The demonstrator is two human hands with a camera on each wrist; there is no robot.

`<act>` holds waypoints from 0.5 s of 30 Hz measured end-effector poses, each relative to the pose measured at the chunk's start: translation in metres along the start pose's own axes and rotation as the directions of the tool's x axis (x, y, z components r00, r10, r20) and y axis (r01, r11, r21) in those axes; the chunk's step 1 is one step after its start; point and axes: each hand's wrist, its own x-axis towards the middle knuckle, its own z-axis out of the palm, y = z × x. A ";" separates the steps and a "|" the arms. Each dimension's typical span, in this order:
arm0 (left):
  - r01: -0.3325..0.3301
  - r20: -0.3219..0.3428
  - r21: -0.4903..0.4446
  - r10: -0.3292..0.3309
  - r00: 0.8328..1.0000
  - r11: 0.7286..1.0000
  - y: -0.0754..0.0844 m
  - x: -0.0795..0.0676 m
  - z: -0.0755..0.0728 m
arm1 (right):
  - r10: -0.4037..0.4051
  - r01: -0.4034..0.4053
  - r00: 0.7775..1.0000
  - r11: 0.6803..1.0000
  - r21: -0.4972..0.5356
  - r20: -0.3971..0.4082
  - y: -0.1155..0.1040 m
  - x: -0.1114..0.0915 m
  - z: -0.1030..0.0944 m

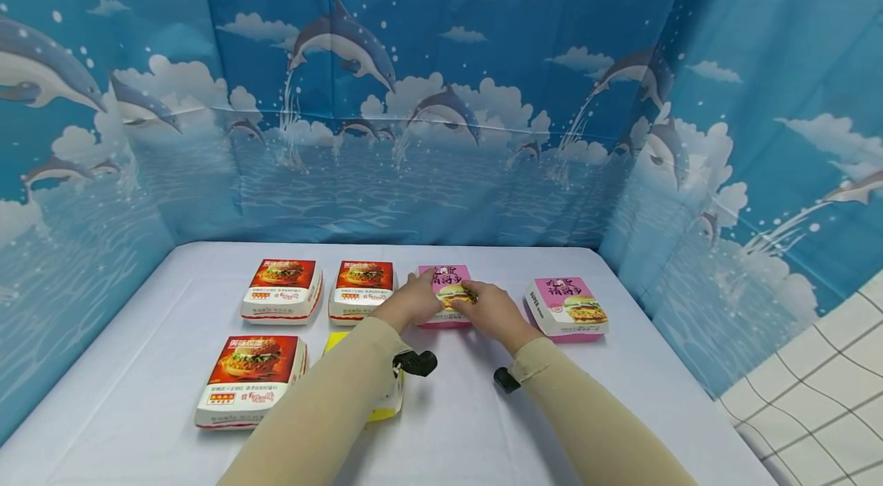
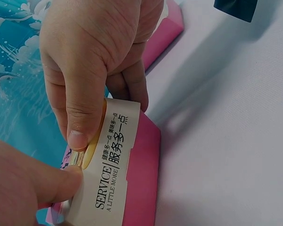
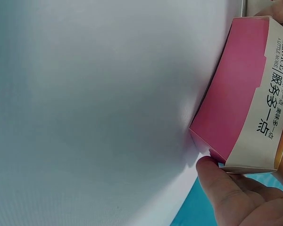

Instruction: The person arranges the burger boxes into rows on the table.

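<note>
A pink and white burger box [image 1: 450, 277] stands at the back middle of the white table, held between both hands. My left hand [image 1: 416, 300] grips its left side, the thumb near the top front edge. On the opposite side, my right hand [image 1: 498, 311] grips it with the thumb on the lid. In the left wrist view, both thumbs press the lid edge above the "SERVICE" panel [image 2: 114, 165]. The right wrist view shows the box's pink lower front [image 3: 238, 84] close over the cloth, with fingers at both ends. The lid looks closed; much of it is hidden by the hands.
Another pink burger box [image 1: 567, 308] stands to the right. Red and white boxes [image 1: 283, 290], [image 1: 362, 293], [image 1: 251, 382] stand on the left. A yellow box [image 1: 336, 340] is partly hidden under my left forearm. A blue dolphin curtain [image 1: 441, 187] borders the table [image 1: 455, 409].
</note>
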 end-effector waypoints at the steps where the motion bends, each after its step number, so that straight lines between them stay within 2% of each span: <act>1: 0.001 0.001 0.003 -0.001 1.000 1.000 0.000 0.000 0.000 | 0.003 -0.003 1.000 1.000 0.002 -0.001 0.000 0.000 0.000; 15: -0.017 -0.020 0.016 0.017 1.000 1.000 -0.002 0.003 0.002 | -0.011 0.010 1.000 1.000 -0.020 -0.013 0.001 -0.001 0.001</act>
